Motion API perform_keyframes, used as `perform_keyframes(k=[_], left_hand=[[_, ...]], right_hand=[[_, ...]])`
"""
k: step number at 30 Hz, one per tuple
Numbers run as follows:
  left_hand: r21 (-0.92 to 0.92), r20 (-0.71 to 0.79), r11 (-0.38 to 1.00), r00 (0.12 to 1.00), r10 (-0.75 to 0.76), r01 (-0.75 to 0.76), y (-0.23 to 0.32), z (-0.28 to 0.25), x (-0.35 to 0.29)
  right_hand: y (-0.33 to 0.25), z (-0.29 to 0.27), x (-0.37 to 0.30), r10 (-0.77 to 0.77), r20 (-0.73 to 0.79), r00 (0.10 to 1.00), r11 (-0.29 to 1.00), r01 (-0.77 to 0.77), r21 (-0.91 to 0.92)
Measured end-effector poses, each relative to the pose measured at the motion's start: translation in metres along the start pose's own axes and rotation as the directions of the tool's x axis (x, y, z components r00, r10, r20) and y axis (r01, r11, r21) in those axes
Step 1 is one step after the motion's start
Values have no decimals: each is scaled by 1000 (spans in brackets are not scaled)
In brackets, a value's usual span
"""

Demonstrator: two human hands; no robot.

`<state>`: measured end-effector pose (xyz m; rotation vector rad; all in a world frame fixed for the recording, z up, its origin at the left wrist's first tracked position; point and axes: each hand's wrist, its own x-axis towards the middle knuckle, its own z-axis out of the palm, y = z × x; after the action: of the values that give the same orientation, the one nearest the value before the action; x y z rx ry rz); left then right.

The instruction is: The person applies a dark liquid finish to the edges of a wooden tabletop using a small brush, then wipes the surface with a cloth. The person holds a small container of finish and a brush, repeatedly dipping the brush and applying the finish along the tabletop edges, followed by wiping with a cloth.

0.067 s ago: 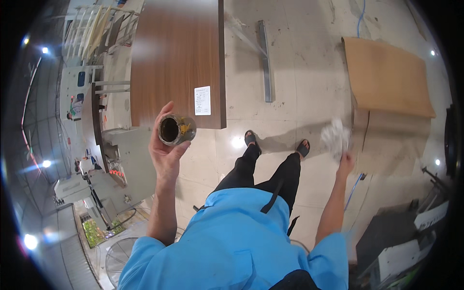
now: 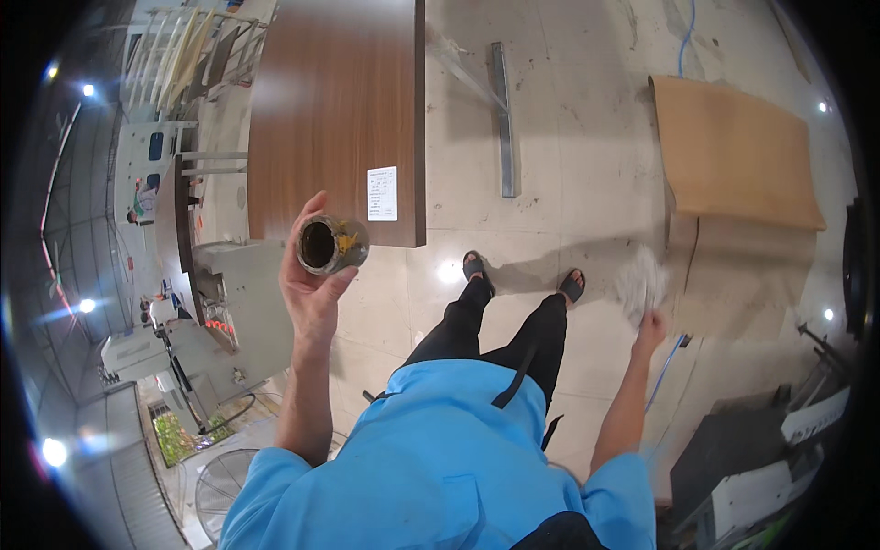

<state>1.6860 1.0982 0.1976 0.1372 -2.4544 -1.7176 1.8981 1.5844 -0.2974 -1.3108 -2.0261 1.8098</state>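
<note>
My left hand (image 2: 310, 291) is wrapped round an uncapped jar (image 2: 353, 246), its dark round mouth tipped toward me and a yellow smear on its side. What lies inside is too dark to make out. Out to the right, my right hand (image 2: 650, 332) grips a crumpled whitish cloth (image 2: 642, 286), which is blurred and hangs off beyond the fingers. Just past the jar is the near end of a brown wood-grain tabletop (image 2: 339, 110) with a white printed label (image 2: 382, 193) on its corner.
A grey metal bar (image 2: 503, 119) stands off the tabletop's right side. Brown cardboard (image 2: 738, 151) lies on the tiled floor at right, near a blue hose (image 2: 665, 371). Dark equipment (image 2: 733, 458) is at lower right, a grey machine (image 2: 174, 357) at left.
My right hand has dropped slightly toward me, and the cloth has swung down with it. The jar stays in my left hand, almost unmoved.
</note>
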Motion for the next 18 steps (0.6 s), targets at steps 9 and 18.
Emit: perform_keyframes(k=[9, 18], left_hand=[[-77, -36, 997, 999, 18, -21, 15, 48, 31], [-173, -93, 983, 995, 42, -58, 3, 64, 54]], right_hand=[[81, -69, -75, 199, -327, 924, 977, -211, -2], [-161, 140, 70, -97, 179, 979, 995, 96, 19]])
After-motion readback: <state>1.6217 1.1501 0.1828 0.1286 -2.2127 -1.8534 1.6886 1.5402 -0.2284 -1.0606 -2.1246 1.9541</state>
